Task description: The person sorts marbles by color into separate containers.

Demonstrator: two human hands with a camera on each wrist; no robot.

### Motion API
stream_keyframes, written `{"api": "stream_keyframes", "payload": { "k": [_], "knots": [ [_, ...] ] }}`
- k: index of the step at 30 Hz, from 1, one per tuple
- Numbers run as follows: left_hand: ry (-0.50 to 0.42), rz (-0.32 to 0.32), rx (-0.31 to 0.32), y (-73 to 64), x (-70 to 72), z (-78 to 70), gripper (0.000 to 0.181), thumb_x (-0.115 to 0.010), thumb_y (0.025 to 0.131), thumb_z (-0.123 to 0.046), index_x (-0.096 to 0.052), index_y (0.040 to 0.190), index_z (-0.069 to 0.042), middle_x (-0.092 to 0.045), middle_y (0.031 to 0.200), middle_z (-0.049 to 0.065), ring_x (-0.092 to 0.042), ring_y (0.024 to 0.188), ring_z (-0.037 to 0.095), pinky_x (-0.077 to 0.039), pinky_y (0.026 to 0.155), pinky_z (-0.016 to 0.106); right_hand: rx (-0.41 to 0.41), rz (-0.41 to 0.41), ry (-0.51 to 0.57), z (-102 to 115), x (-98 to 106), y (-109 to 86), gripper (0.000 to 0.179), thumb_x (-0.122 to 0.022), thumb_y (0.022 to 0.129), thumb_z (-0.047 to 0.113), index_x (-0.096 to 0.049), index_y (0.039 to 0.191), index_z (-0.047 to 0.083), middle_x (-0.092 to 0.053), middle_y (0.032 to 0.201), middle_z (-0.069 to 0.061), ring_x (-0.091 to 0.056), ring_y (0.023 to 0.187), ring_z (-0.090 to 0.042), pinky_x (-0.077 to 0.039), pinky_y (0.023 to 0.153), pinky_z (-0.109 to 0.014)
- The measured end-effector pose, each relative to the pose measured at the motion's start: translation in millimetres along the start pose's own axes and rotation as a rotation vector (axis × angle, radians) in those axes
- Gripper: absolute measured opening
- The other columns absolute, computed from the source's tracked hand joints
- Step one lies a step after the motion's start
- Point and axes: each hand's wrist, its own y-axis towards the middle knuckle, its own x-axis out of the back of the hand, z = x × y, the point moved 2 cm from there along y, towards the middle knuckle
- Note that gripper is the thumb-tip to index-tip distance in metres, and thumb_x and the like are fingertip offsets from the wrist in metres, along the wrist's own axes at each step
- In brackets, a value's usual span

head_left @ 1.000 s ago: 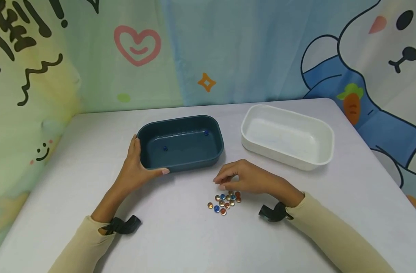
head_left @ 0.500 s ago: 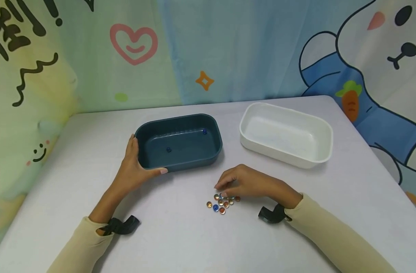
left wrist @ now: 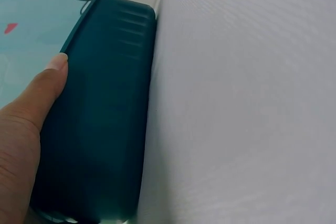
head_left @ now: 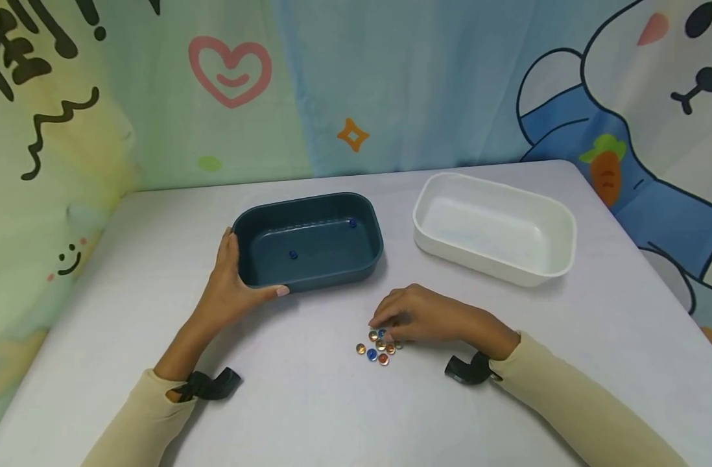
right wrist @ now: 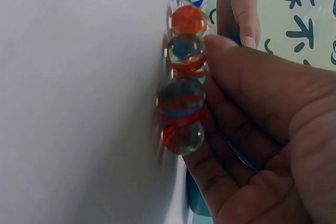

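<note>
My left hand (head_left: 233, 279) grips the near left corner of a dark teal tray (head_left: 327, 280), thumb along the front wall and fingers at the left end. In the left wrist view, the thumb (left wrist: 44, 85) presses just under the tray's rim. Inside lie two small blue marbles, a left one (head_left: 293, 254) and a right one (head_left: 353, 223). My right hand (head_left: 428, 314) is low over a cluster of glass marbles (head_left: 380, 345), fingers bent, thumb and fingertips around a blue one. The right wrist view shows swirled marbles (right wrist: 181, 100) beside its thumb; I cannot tell whether one is pinched.
A white tray (head_left: 490, 264) stands at the back right of the white-covered table (head_left: 309, 395), a little apart from the teal tray. A printed curtain (head_left: 414, 84) hangs behind the table's far edge.
My right hand has come down and nearer onto the marble cluster, covering its right part. The left marble inside the teal tray has rolled slightly right. My left hand keeps its hold.
</note>
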Motion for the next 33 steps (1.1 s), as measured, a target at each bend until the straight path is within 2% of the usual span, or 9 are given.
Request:
{"api": "stream_keyframes", "payload": {
  "k": [5, 13, 19, 26, 33],
  "knots": [
    [-0.001, -0.002, -0.002, -0.1, 0.4, -0.5, 0.125, -0.073, 0.055, -0.057, 0.006, 0.141, -0.013, 0.012, 0.143, -0.007, -0.002, 0.13, 0.021, -0.019, 0.095, 0.054, 0.028, -0.007, -0.039, 0.7, -1.9, 0.9, 0.021, -0.068, 0.078, 0.016, -0.068, 0.099, 0.015, -0.061, 0.095, 0.015, -0.05, 0.092, -0.002, -0.039, 0.079, -0.025],
    [-0.004, 0.004, 0.005, 0.2, -0.8, -1.2, 0.125, -0.073, 0.055, -0.058, 0.006, 0.14, -0.011, 0.012, 0.143, -0.007, -0.001, 0.13, 0.019, -0.019, 0.096, 0.053, -0.002, -0.03, -0.09, 1.8, -1.8, 0.9, 0.016, -0.065, 0.08, 0.015, -0.068, 0.096, 0.017, -0.059, 0.089, 0.016, -0.052, 0.081, 0.001, -0.038, 0.077, -0.027],
    [0.004, 0.006, 0.005, -0.4, -1.0, -1.6, 0.125, -0.073, 0.056, -0.058, 0.006, 0.14, -0.011, 0.013, 0.143, -0.006, -0.001, 0.13, 0.02, -0.019, 0.096, 0.053, -0.016, -0.044, -0.061, 4.2, -0.3, 1.1, 0.014, -0.065, 0.08, 0.015, -0.068, 0.094, 0.015, -0.06, 0.087, 0.015, -0.053, 0.076, 0.001, -0.041, 0.072, -0.023],
    [0.007, 0.004, 0.008, -1.3, 0.3, -0.8, 0.125, -0.073, 0.055, -0.058, 0.006, 0.14, -0.012, 0.013, 0.143, -0.007, -0.002, 0.13, 0.022, -0.019, 0.095, 0.055, -0.016, -0.071, -0.035, 5.0, 3.0, 3.0, 0.016, -0.064, 0.081, 0.014, -0.069, 0.096, 0.011, -0.061, 0.091, 0.009, -0.053, 0.082, -0.001, -0.043, 0.075, -0.022],
    [-0.006, 0.005, 0.002, -0.6, 0.0, -1.1, 0.125, -0.073, 0.056, -0.057, 0.007, 0.14, -0.012, 0.013, 0.143, -0.007, -0.001, 0.13, 0.02, -0.018, 0.096, 0.053, 0.01, -0.101, -0.014, 4.6, 3.2, 3.7, 0.012, -0.065, 0.08, 0.011, -0.069, 0.091, 0.01, -0.06, 0.09, 0.008, -0.054, 0.082, -0.003, -0.043, 0.073, -0.02]
  ]
}}
